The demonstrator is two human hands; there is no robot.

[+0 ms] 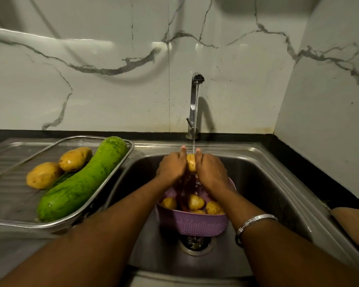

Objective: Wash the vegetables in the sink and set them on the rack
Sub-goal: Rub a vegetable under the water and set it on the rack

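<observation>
the hands (192,169) cover most of the potato (191,165) between them. forearms hide part of the basket (193,224) and the drain (196,243). the rack's (120,164) left end is cut off. a tan thing (354,222) at the right edge is unidentifiable.

Dim, warm light is falling from above, glaring in streaks on the marble wall (112,79) and casting the tap's (194,104) shadow rightward. Wide-angle distortion is bending the edges; the near forearms are blurring.
</observation>
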